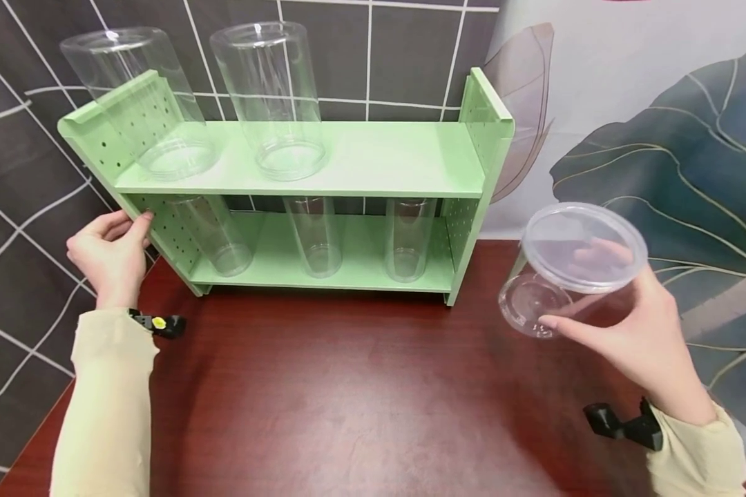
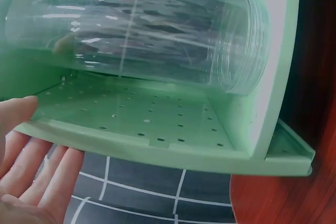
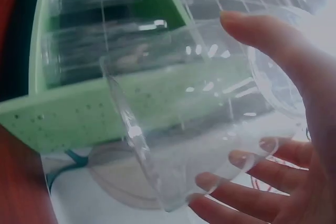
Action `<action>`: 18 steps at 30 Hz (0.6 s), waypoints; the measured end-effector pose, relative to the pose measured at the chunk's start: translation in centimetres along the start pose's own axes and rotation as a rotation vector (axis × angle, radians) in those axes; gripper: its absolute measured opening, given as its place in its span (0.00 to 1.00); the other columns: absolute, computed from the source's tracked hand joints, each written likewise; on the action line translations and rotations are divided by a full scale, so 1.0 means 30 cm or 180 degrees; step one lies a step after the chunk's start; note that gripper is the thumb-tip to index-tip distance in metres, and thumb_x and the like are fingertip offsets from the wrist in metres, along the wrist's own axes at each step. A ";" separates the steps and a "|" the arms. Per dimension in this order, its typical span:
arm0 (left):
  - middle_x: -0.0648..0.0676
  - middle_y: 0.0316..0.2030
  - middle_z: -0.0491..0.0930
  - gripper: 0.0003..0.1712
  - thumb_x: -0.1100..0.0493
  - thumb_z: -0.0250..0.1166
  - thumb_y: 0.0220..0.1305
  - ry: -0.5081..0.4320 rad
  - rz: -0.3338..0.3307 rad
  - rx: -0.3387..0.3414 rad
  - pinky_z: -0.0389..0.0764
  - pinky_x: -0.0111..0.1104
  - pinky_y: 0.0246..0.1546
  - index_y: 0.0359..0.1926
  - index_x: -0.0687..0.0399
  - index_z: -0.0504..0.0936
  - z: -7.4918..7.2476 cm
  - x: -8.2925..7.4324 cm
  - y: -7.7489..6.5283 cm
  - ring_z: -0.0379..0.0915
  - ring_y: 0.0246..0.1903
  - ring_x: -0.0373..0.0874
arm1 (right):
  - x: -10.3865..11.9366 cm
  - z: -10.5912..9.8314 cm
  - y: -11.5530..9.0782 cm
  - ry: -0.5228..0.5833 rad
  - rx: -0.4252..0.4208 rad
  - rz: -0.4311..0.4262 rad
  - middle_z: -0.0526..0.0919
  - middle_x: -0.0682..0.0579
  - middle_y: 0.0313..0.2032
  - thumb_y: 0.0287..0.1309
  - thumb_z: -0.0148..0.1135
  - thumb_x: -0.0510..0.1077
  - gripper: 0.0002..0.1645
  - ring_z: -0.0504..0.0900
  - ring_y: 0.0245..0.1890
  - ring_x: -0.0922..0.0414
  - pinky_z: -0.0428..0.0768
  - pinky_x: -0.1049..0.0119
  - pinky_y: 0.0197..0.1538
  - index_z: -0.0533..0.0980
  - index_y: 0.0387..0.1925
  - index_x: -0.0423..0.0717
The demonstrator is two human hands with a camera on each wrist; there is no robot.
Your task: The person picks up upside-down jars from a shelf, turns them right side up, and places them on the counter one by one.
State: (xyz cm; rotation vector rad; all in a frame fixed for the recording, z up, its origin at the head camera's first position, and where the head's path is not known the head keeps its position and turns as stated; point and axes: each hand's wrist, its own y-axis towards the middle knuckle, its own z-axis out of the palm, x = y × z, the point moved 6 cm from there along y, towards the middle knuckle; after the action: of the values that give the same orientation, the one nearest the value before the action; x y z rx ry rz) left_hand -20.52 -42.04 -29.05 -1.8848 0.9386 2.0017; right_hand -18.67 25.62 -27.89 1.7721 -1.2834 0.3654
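Observation:
My left hand point(image 1: 113, 252) pinches the front edge of the left side panel of a light green two-tier shelf rack point(image 1: 398, 159). In the left wrist view, the thumb lies over the panel's edge and the fingers point(image 2: 50, 174) spread along its outer side. Off the rack's right side, my right hand point(image 1: 649, 338) holds a clear plastic jar point(image 1: 528, 310) topped by a translucent lid point(image 1: 575, 238). Its thumb is on one side and its fingers point(image 3: 247, 192) on the other, as the right wrist view shows. The jar is held upright, slightly tilted, over the table.
Two large clear jars, one at the left point(image 1: 177, 155) and one near the middle point(image 1: 289, 155), stand on the upper shelf. Three slimmer ones point(image 1: 224, 241) are on the lower shelf. The rack stands on a reddish-brown table point(image 1: 323, 386) against a dark tiled wall point(image 1: 404, 52).

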 end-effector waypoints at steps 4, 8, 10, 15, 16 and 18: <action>0.34 0.21 0.82 0.07 0.58 0.78 0.55 0.0277 0.0098 0.0043 0.78 0.17 0.23 0.33 0.42 0.88 0.002 -0.006 0.003 0.79 0.18 0.28 | -0.053 -0.030 0.019 0.0029 -0.0254 0.0198 0.75 0.53 0.60 0.30 0.88 0.32 0.67 0.76 0.50 0.66 0.68 0.81 0.53 0.65 0.73 0.62; 0.33 0.21 0.81 0.09 0.59 0.77 0.56 0.0329 0.0143 0.0080 0.78 0.17 0.25 0.32 0.39 0.85 -0.001 -0.009 0.005 0.79 0.20 0.27 | -0.130 -0.016 0.059 0.0201 -0.0338 0.0310 0.77 0.51 0.55 0.38 0.85 0.32 0.62 0.83 0.35 0.64 0.76 0.82 0.45 0.63 0.73 0.61; 0.33 0.21 0.81 0.09 0.59 0.77 0.56 0.0322 0.0144 0.0114 0.79 0.17 0.25 0.31 0.40 0.85 0.000 -0.009 0.005 0.79 0.20 0.27 | -0.179 0.002 0.081 0.0216 -0.0362 0.0365 0.78 0.50 0.51 0.41 0.84 0.34 0.60 0.83 0.36 0.64 0.77 0.82 0.44 0.62 0.73 0.60; 0.32 0.21 0.81 0.09 0.58 0.77 0.57 0.0361 0.0109 0.0189 0.78 0.17 0.25 0.32 0.40 0.84 0.004 -0.012 0.005 0.79 0.20 0.27 | -0.306 0.081 0.142 0.0232 -0.0381 0.0556 0.77 0.52 0.47 0.46 0.84 0.42 0.55 0.83 0.44 0.60 0.78 0.80 0.48 0.59 0.70 0.55; 0.32 0.21 0.81 0.09 0.58 0.77 0.57 0.0373 0.0105 0.0190 0.78 0.17 0.25 0.32 0.40 0.84 0.003 -0.013 0.004 0.79 0.19 0.27 | -0.329 0.102 0.154 0.0237 -0.0361 0.0593 0.75 0.53 0.50 0.46 0.84 0.44 0.56 0.82 0.46 0.58 0.78 0.78 0.50 0.58 0.70 0.54; 0.32 0.21 0.81 0.09 0.58 0.77 0.57 0.0386 0.0103 0.0192 0.78 0.17 0.24 0.32 0.40 0.84 0.003 -0.013 0.002 0.79 0.19 0.27 | -0.373 0.143 0.175 0.0250 -0.0307 0.0671 0.71 0.52 0.55 0.47 0.83 0.46 0.57 0.80 0.52 0.52 0.79 0.72 0.54 0.56 0.71 0.51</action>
State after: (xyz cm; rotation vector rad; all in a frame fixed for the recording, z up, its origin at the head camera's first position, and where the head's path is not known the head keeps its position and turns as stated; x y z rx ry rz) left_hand -20.58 -41.95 -28.65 -1.9890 1.0549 1.8721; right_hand -29.02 28.70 -35.29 1.5318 -1.4116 0.4785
